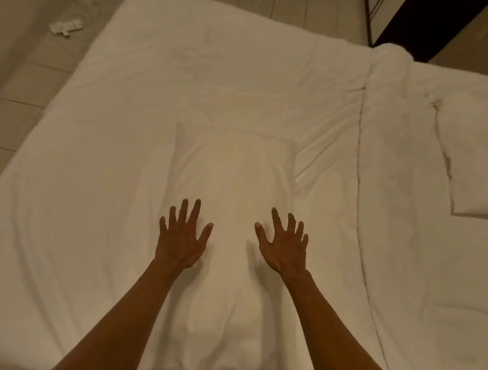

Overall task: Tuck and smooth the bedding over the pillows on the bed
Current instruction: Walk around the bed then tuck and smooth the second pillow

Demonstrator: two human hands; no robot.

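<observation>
Head view: white bedding (124, 178) covers the bed wall to edge, with a raised rectangular bulge, the pillow (231, 184), under it at centre; left hand (180, 238) and right hand (285, 246) are held palm-down on or just over the near part of that bulge, fingers spread apart, gripping nothing, contact not clear. A seam (359, 162) runs down the right side, creases fanning from it toward the bulge; beyond it lies a second white duvet (403, 249) with a folded piece (476, 157) on top. Pale tiled floor (19, 88) shows left and top, with a small scrap of paper (66, 28) on it, and dark furniture (409, 21) stands top right.
</observation>
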